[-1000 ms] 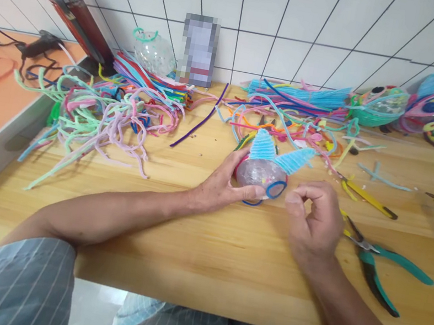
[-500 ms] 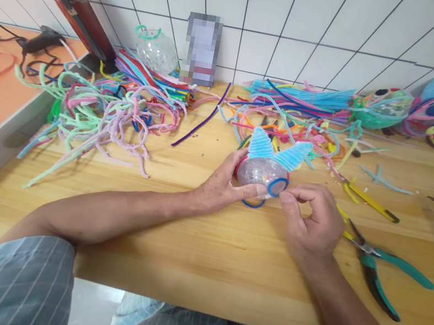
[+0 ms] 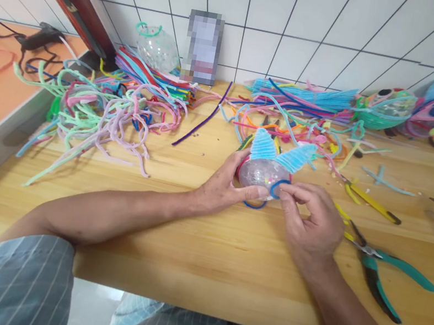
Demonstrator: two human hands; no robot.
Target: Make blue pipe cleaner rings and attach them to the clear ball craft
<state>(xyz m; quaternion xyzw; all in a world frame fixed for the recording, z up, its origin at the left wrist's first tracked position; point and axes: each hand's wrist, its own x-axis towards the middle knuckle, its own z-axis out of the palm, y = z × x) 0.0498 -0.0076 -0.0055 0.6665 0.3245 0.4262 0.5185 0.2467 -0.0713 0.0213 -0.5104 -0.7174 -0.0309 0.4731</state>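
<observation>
My left hand (image 3: 227, 182) is wrapped round the side of a clear plastic ball (image 3: 259, 173), its thumb lying across the front. Two light-blue ear shapes (image 3: 281, 152) made of pipe cleaners stand up from the ball's top. A dark-blue pipe-cleaner ring (image 3: 275, 187) sits at the ball's right front, and a second blue loop (image 3: 255, 205) shows beneath it. Thumb and forefinger of my right hand (image 3: 310, 215) pinch at the first ring and cover part of it. Any smaller piece between those fingertips is hidden.
Green-handled pliers (image 3: 372, 254) and a yellow cutter (image 3: 373, 202) lie right of my hands. Tangled pipe cleaners (image 3: 99, 114) spread at left. Decorated balls (image 3: 388, 110), a phone (image 3: 202, 48) and a dark-red flask (image 3: 71, 8) stand along the tiled wall.
My right fingertips have moved slightly left and up onto the blue ring, now covering part of it. My left hand keeps its hold on the ball.
</observation>
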